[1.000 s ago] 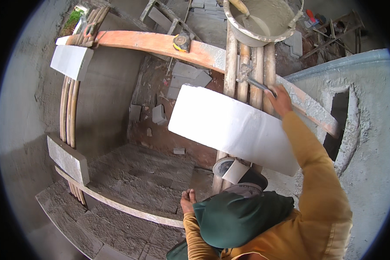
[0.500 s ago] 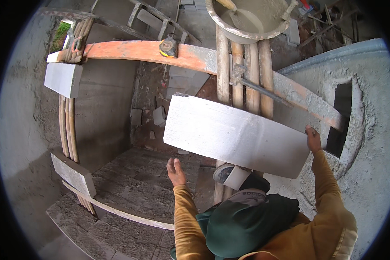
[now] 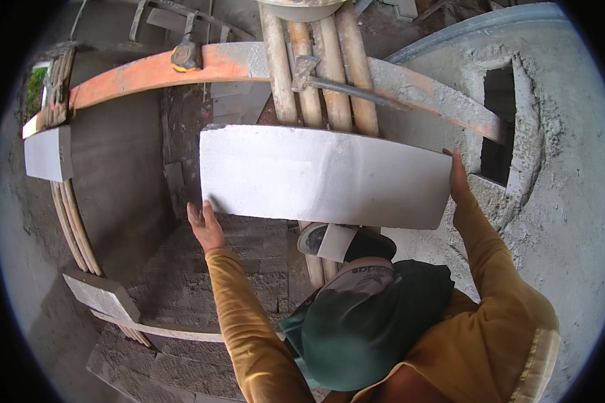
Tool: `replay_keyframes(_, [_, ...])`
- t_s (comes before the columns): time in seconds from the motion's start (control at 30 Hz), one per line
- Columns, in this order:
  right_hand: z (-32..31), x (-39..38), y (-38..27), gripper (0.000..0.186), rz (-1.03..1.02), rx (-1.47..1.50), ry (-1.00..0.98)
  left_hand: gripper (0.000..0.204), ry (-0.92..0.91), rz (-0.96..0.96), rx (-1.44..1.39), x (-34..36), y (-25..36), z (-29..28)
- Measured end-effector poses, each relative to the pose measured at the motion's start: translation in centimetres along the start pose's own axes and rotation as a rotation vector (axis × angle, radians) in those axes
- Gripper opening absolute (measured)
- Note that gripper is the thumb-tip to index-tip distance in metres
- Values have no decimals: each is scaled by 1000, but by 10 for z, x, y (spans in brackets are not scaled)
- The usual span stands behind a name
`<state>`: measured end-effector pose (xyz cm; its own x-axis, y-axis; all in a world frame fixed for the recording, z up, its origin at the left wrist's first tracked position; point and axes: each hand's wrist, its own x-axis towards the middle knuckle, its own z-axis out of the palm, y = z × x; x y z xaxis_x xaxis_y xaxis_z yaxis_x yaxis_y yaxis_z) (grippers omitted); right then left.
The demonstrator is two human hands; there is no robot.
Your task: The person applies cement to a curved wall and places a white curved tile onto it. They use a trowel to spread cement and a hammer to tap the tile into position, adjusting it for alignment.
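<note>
A long pale grey lightweight concrete block [image 3: 316, 174] lies across in front of me, its broad face toward me, above bamboo poles and my sandalled foot [image 3: 339, 242]. My right hand [image 3: 459, 178] grips its right end, with the fingers at the upper corner. At the lower left corner is my left hand [image 3: 207, 227], thumb against the face and fingers along the edge. What the far-side fingers do is hidden. Beyond the block, a hammer [image 3: 343, 88] with a long handle rests on the bamboo poles [image 3: 329, 67].
An orange-painted plank [image 3: 128, 77] runs crosswise under the poles and carries a tape measure [image 3: 185, 56]. A mortar basin [image 3: 302, 9] stands at the far edge. Smaller blocks [image 3: 47, 153] sit on the left scaffold. To the right, a rough wall has a rectangular opening [image 3: 497, 127].
My left hand has come up to the block's lower left corner, from apart before. The block now lies more level. The whole view has shifted, and less of the basin shows.
</note>
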<state>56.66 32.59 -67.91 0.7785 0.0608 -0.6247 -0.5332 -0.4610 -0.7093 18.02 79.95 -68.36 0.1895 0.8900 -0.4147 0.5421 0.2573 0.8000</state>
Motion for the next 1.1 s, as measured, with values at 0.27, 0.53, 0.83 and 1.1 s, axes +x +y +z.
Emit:
replay_keyframes(0.27, [1, -12, 15, 73, 34, 9, -31, 59, -56, 16, 37, 14, -2, 6])
replay_keyframes(0.53, [-7, -27, -36, 75, 103, -120, -199, 59, 22, -1, -18, -27, 29, -9])
replay_keyframes(0.83, [-21, -17, -112, 81, 397, -387, -501, 60, 160, 25, 101, -77, 51, -41])
replay_keyframes(1.1, [-20, 29, -143, 80, 226, -587, -620, 50, 391, 144, 171, -70, 35, -12])
